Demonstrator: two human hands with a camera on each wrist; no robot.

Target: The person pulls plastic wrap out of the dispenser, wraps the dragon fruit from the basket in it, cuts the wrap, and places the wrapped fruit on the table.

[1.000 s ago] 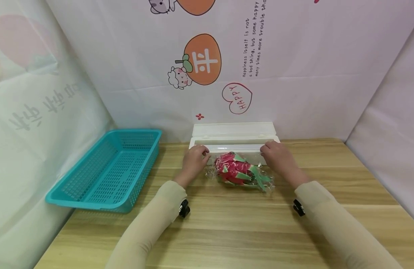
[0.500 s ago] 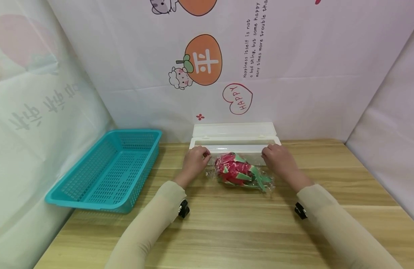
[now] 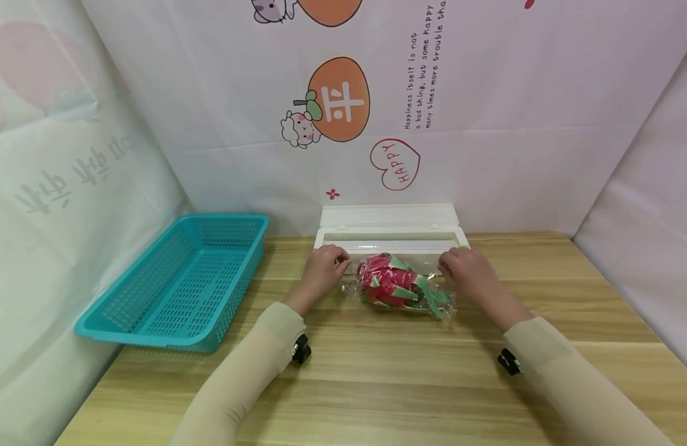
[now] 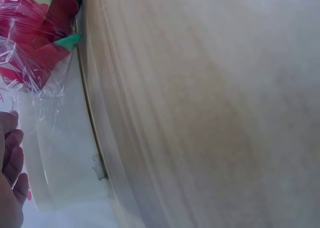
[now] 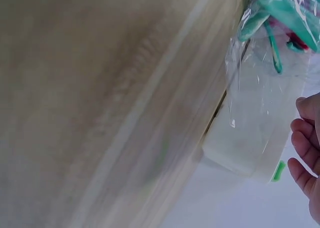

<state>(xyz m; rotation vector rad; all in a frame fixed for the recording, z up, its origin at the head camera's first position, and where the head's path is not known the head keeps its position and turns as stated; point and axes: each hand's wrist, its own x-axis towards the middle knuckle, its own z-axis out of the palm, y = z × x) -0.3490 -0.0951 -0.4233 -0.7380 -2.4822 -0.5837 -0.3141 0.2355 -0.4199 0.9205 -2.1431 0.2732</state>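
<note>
A dragon fruit (image 3: 389, 282) loosely wrapped in clear plastic film (image 3: 440, 303) lies on the table, its red body and green leaf tips showing through. Right behind it stands a long white cling film box (image 3: 393, 250), its lid (image 3: 389, 215) raised. My left hand (image 3: 322, 272) is by the box's left front corner, thumb and index finger together at the film's edge. At the opposite corner my right hand (image 3: 468, 272) has the same pinching pose. In the right wrist view, film (image 5: 245, 87) hangs from the fruit near the right thumb.
A turquoise mesh basket (image 3: 187, 291) sits on the left of the wooden table (image 3: 399, 384). A white printed cloth (image 3: 488, 167) rises directly behind the box, with more cloth along both sides. Something green (image 5: 278, 171) shows at the box's right end.
My right hand has drawn slightly right and toward me, off the box's top edge. My left hand has barely shifted. The fruit and box stay in place.
</note>
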